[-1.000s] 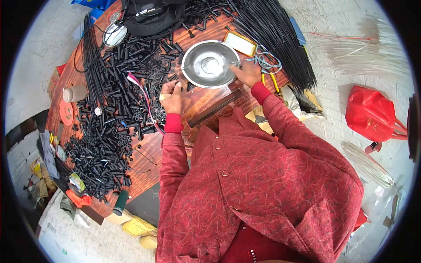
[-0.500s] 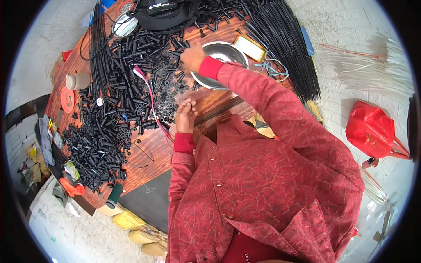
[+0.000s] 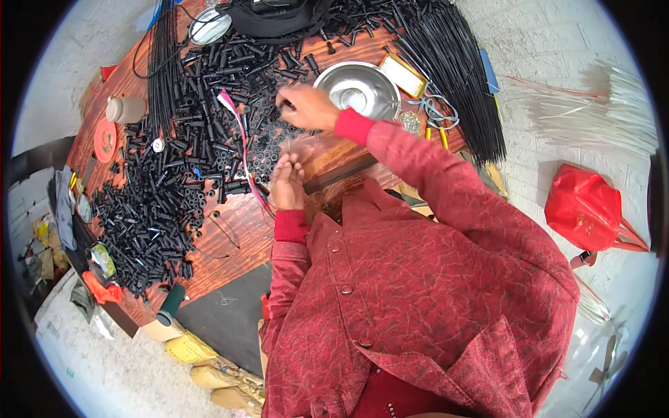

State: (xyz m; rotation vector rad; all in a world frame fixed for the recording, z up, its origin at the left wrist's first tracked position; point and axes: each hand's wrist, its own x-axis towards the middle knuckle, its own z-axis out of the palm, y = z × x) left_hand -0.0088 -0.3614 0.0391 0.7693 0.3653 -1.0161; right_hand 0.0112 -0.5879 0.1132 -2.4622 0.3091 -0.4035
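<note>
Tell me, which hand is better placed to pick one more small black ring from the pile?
Probably the right hand: it reaches over the black rings, fingertips down among them. The left hand sits nearer the body, pinching a thin pin.

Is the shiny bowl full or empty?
Empty, as far as shows: the bowl has a bare, shiny inside, with the right hand beside it.

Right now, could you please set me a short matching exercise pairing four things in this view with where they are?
Things:
1. steel bowl
2. red bag
3. right hand
4. left hand

Places:
a. on the paved floor at the right
b. near the table's front edge, fingers pinched
c. over the black tube pieces
d. on the table beside the long black rods

Pairs: 1-d, 2-a, 3-c, 4-b
</note>
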